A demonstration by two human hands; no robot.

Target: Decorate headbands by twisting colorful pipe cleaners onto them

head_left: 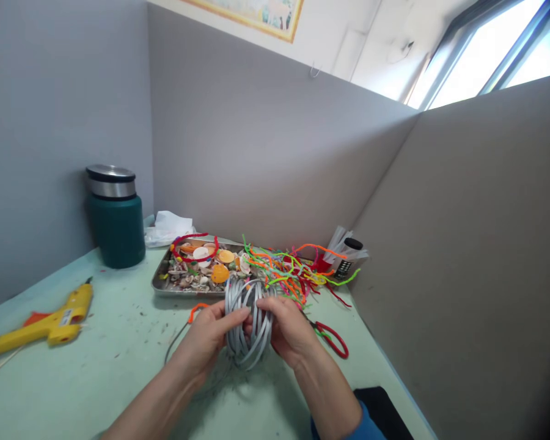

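Observation:
A coil of grey wire [250,351] is held upright just above the table, in front of the tray. My left hand [206,336] grips its left side, thumb laid across the loops. On the right side, my right hand [291,327] is closed round the loops, its thumb and forefinger near the middle; its other fingers are partly hidden behind. A loose grey end curves down left of my left hand, beside a bit of orange pipe cleaner [196,310]. Red-handled scissors [337,342] lie right of my right hand, their blades mostly hidden.
Behind the coil stands a metal tray [183,293] of shells, with a red pipe-cleaner ring on top. Coloured pipe cleaners [297,269] spread to its right. At left are a yellow glue gun [64,321] and a green flask [117,232]. Grey partitions [266,140] enclose the table.

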